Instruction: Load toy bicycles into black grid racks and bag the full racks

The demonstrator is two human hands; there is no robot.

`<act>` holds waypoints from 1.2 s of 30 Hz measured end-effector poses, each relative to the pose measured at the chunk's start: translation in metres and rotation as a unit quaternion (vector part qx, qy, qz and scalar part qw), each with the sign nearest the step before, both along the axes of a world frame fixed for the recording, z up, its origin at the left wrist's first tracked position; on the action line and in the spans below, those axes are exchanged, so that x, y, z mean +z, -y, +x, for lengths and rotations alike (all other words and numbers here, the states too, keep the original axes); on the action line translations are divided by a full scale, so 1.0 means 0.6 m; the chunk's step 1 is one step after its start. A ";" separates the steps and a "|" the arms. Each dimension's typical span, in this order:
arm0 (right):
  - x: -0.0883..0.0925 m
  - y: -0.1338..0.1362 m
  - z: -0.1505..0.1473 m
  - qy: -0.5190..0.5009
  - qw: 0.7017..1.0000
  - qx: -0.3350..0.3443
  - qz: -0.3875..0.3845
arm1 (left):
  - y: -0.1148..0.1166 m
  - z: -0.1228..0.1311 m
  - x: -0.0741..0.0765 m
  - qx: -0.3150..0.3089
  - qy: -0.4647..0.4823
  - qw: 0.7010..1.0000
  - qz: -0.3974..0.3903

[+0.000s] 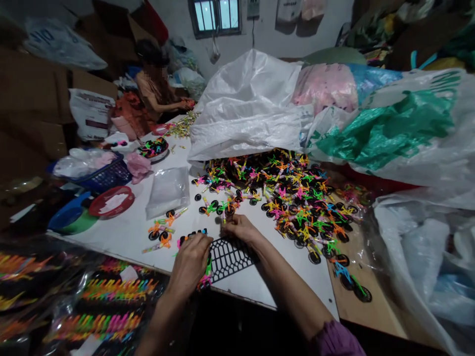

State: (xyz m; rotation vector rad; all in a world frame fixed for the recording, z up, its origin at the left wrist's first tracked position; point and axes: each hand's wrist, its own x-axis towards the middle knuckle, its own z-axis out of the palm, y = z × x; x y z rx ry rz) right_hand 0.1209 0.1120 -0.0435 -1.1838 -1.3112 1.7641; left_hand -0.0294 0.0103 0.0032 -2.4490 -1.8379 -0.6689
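A black plastic rack (230,257) with slots lies near the table's front edge. My left hand (191,259) curls over its left end, fingers closed on the rack, where small toy bicycles (204,282) in pink and green stand in a row, mostly covered by the hand. Above the rack's far edge, my right hand (240,230) pinches a small toy bicycle (224,217) with a pale tube; part of it is hidden by the fingers. Just beyond lie loose toy bicycles (213,207) with black wheels. A few more toy bicycles (160,231) rest left of my hands.
A big heap of toy bicycles (297,198) spreads across the right, under a white sack (248,113). Clear plastic bags (168,190), a red basket (111,201) and a blue basket (107,173) sit left. Packed racks (100,296) lie lower left. Another person (154,89) works behind.
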 end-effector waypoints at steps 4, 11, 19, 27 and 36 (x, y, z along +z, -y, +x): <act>0.003 0.015 0.013 0.074 0.996 -0.006 0.055 | 0.000 -0.006 -0.010 0.001 0.034 0.999 -0.017; 0.008 0.059 0.007 0.150 0.969 0.016 0.197 | 0.008 -0.011 -0.006 0.025 0.096 0.995 -0.022; -0.025 0.097 -0.030 0.255 0.913 0.060 0.312 | 0.005 -0.009 0.002 0.043 0.092 0.994 -0.036; -0.029 0.086 -0.040 0.391 0.824 0.167 0.375 | 0.003 -0.008 -0.006 -0.002 0.077 0.997 0.001; 0.022 -0.004 -0.014 0.353 0.821 0.271 0.357 | 0.001 -0.012 -0.012 -0.007 0.053 0.998 0.013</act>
